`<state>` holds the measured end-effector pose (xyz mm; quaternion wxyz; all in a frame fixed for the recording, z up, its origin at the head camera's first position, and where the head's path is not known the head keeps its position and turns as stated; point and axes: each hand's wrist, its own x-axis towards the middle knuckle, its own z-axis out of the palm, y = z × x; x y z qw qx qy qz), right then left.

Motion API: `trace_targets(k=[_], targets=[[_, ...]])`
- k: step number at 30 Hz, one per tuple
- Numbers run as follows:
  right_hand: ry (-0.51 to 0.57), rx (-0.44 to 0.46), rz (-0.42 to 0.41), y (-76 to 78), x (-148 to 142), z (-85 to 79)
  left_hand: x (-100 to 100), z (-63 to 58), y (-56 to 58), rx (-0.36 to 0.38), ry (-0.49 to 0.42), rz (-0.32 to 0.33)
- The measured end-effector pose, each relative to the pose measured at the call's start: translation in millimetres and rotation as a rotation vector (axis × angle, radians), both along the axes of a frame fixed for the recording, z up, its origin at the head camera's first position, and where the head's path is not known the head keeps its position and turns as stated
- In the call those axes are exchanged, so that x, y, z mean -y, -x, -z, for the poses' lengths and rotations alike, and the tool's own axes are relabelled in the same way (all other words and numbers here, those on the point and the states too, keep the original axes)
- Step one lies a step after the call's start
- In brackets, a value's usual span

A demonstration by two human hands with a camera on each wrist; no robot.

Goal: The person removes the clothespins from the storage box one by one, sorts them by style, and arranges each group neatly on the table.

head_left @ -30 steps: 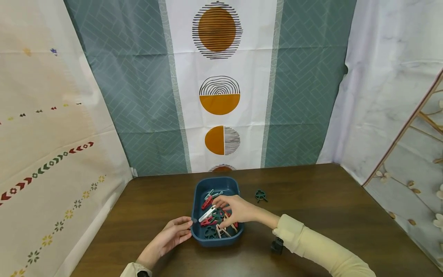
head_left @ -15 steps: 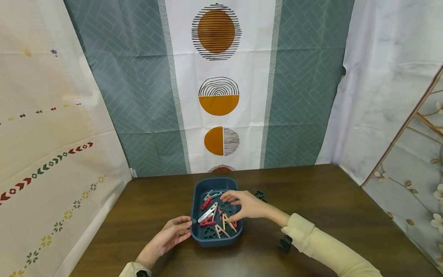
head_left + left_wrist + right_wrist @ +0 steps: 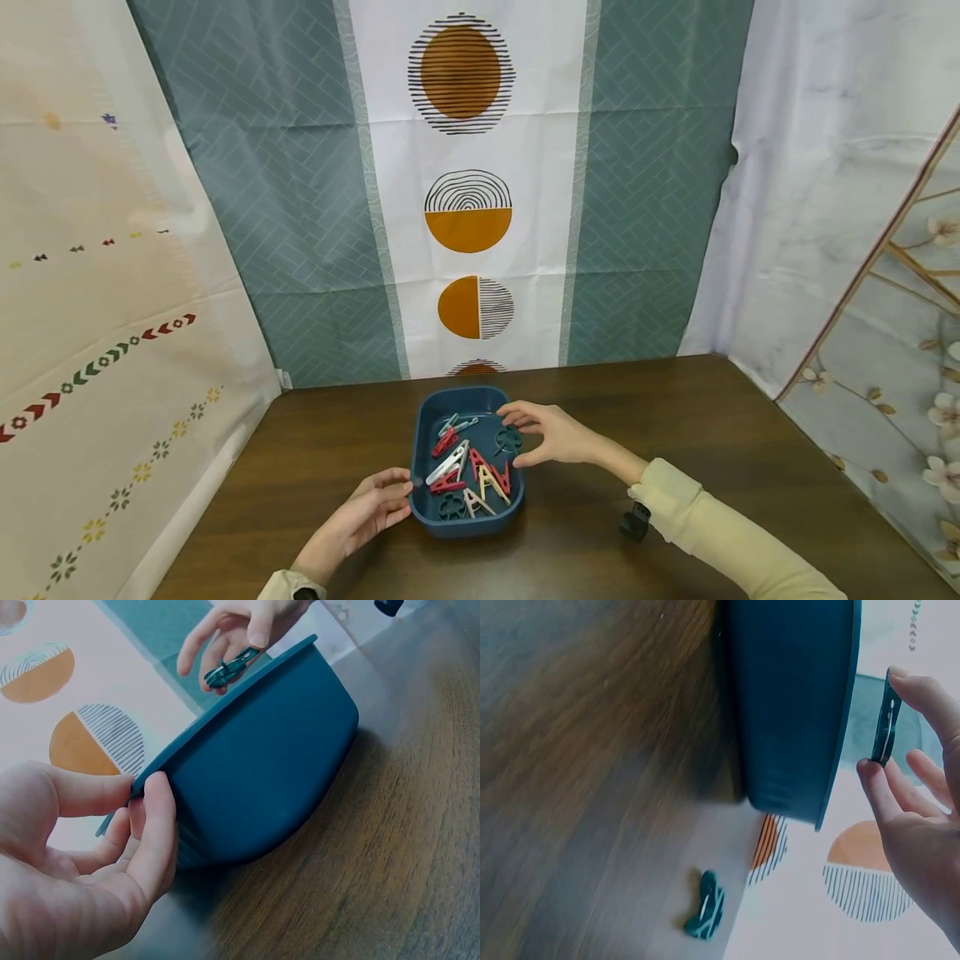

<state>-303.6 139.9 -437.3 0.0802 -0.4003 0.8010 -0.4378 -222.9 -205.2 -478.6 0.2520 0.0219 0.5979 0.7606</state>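
My left hand (image 3: 369,510) pinches the left rim of a dark blue plastic tub (image 3: 467,528) between thumb and fingers. My right hand (image 3: 553,435) is above the tub's right side and pinches a dark green clip (image 3: 507,440), thumb at one end and fingertips at the other, as the right wrist view shows. Inside the tub lie a white clothespin (image 3: 447,463), several red ones, such as a red clothespin (image 3: 445,442), a yellow clothespin (image 3: 491,483), a pale beige one (image 3: 476,502), a second dark green clip (image 3: 452,506), and pale blue-green pegs (image 3: 457,425) at the back.
Another dark green clip (image 3: 706,906) lies on the brown wooden table (image 3: 337,425) to the tub's right; the right hand hides it in the head view. Patterned cloths hang behind and at both sides.
The right hand has lifted the dark green clip from among the clothespins and carried it right, to the tub's right rim. The left hand has stayed on the rim.
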Motion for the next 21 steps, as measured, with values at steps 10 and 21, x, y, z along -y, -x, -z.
trace_targets(k=[10,21], targets=[[0.015,-0.017,0.031,1.9,-18,1.9,0,-1.3,-1.6,-0.006,0.009,0.003],[-0.009,-0.017,0.066,8.9,-36,12.7,-2,-2.3,-1.6,-0.012,0.011,0.007]])
